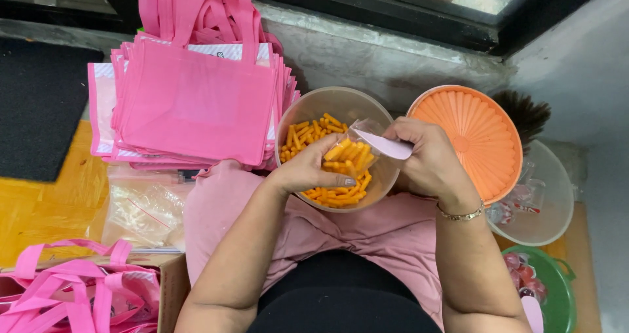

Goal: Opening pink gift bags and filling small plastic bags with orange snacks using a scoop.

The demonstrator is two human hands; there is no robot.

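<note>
Orange snack sticks [327,169], short and ridged, are sitting in a round translucent plastic bowl [304,107] on the person's lap. Left hand [308,169] is pinching a bunch of them; right hand [426,156] is gripping a small clear crinkly bag [383,143]. Ribbed orange lid [475,136] is lying alongside.

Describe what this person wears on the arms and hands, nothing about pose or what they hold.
Both forearms are bare, with no sleeves reaching them and no gloves. The left hand shows no rings or bands. The right hand has a thin gold-coloured chain bracelet at the wrist. No watch or markings can be seen.
</note>
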